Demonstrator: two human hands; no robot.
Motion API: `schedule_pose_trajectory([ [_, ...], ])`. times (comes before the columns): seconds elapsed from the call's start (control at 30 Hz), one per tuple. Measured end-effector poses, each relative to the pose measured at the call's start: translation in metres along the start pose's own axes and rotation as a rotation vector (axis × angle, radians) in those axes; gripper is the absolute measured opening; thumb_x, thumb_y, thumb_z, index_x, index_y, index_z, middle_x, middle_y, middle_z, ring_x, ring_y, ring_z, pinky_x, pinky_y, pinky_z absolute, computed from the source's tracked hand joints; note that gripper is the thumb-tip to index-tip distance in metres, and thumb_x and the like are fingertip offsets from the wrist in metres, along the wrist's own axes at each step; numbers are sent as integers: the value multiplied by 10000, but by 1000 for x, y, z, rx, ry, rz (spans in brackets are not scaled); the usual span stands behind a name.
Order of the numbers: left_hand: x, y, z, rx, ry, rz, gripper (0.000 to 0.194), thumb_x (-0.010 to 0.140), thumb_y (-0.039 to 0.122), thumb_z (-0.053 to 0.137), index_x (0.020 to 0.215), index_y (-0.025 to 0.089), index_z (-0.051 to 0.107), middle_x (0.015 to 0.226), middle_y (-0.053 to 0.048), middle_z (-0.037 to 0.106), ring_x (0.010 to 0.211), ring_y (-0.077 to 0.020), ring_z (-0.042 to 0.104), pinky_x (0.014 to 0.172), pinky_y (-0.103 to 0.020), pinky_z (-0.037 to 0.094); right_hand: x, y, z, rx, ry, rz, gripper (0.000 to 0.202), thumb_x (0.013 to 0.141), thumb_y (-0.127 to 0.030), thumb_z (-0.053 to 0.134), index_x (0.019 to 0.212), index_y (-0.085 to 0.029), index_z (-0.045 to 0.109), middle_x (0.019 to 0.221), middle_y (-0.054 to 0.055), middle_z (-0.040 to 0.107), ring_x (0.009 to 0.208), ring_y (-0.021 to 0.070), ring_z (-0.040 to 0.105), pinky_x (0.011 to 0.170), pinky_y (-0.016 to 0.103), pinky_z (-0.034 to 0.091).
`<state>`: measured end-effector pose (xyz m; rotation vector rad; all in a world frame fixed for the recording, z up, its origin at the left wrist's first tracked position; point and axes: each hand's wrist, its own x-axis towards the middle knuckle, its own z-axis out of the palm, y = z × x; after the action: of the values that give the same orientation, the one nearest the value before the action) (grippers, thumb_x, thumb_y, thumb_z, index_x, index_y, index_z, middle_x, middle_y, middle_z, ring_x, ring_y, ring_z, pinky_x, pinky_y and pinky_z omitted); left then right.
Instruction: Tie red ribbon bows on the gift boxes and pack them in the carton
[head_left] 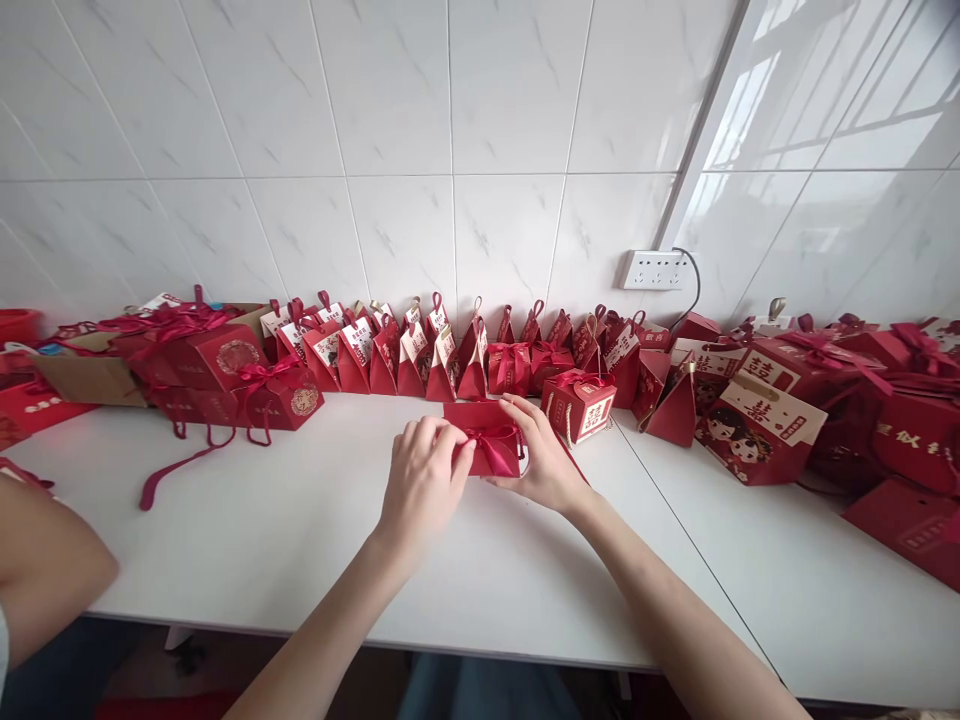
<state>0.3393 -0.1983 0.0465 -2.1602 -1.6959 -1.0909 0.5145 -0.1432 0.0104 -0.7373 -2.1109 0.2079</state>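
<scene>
Near the middle of the white table, a small red box (461,412) with a glossy red ribbon bow (496,450) is between my two hands. My left hand (426,465) pinches the left side of the bow between thumb and fingers. Curved around the box's right side, my right hand (541,455) has its fingers on the top edge and its thumb low at the front. The palms hide part of the box. Just right of it stands a red box with a white label and rope handles (579,405).
Red gift boxes (382,355) line the tiled wall. Larger boxes are stacked left (217,365) and right (761,420). A loose ribbon (180,468) trails on the white table (300,550). Another person's arm (49,550) rests at the left edge. A power strip (656,270) hangs on the wall.
</scene>
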Motion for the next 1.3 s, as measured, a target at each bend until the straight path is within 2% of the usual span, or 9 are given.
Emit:
schedule_pose_trajectory([
  [0.2, -10, 16, -18, -418, -356, -368, 322, 871, 437, 413, 637, 222, 465, 494, 40, 553, 426, -137, 486, 479, -260, 358, 0, -1, 0, -32, 69, -10, 888, 726, -417, 707, 1431, -306, 177, 1410, 137, 305, 1331, 311, 315, 1040, 486, 398],
  [0.4, -17, 1, -11, -902, -605, -531, 348, 840, 480, 458, 682, 179, 534, 557, 0, 624, 496, -143, 588, 604, -281, 464, 0, 2, -1, -70, 152, -17, 891, 724, -395, 717, 1424, -296, 175, 1416, 154, 294, 1329, 317, 322, 1050, 505, 376],
  [0.5, -19, -18, -6, -826, -845, -564, 302, 807, 452, 500, 712, 168, 532, 632, -24, 668, 511, -146, 609, 602, -284, 457, 0, 6, -1, -88, 187, -33, 882, 726, -382, 718, 1422, -285, 184, 1412, 157, 305, 1324, 315, 331, 1048, 516, 373],
  [0.6, -14, -37, -13, -505, -1032, -484, 253, 782, 402, 508, 683, 171, 541, 658, -31, 682, 523, -166, 624, 587, -287, 438, 0, 11, -2, -92, 213, -30, 897, 726, -372, 718, 1428, -279, 168, 1414, 160, 307, 1327, 315, 326, 1037, 515, 391],
  [0.67, -6, -44, -22, -305, -923, -406, 261, 799, 396, 469, 680, 182, 561, 706, -33, 685, 606, -191, 645, 616, -299, 446, 0, 13, -2, -96, 229, -29, 903, 726, -366, 717, 1431, -281, 159, 1414, 161, 306, 1334, 317, 319, 1034, 516, 396],
  [0.77, 9, -43, -35, -237, -473, -306, 254, 843, 398, 417, 877, 219, 594, 953, -32, 673, 863, -202, 641, 721, -292, 468, 0, 16, -3, -91, 254, -38, 899, 725, -353, 719, 1428, -278, 165, 1419, 161, 302, 1346, 316, 304, 1047, 512, 385],
  [0.83, 17, -38, -37, -292, -284, -185, 247, 858, 379, 420, 988, 239, 576, 1087, -32, 616, 960, -186, 608, 763, -275, 474, 0, 15, -3, -80, 263, -46, 901, 724, -349, 721, 1428, -280, 162, 1425, 159, 297, 1350, 313, 300, 1046, 505, 391],
  [1.03, 21, -26, -26, -354, -283, 26, 186, 832, 371, 524, 928, 238, 610, 1073, -36, 552, 984, -183, 581, 838, -296, 470, 1, 10, -5, -69, 226, -67, 878, 735, -348, 712, 1423, -281, 171, 1417, 160, 306, 1339, 304, 321, 1041, 487, 400],
  [1.3, 16, -27, -4, -872, -337, -447, 300, 781, 468, 533, 713, 175, 530, 708, -12, 608, 689, -157, 591, 666, -287, 482, -1, 10, -6, -1, 88, -75, 934, 705, -351, 725, 1435, -270, 149, 1416, 155, 321, 1332, 305, 323, 1034, 479, 398],
])
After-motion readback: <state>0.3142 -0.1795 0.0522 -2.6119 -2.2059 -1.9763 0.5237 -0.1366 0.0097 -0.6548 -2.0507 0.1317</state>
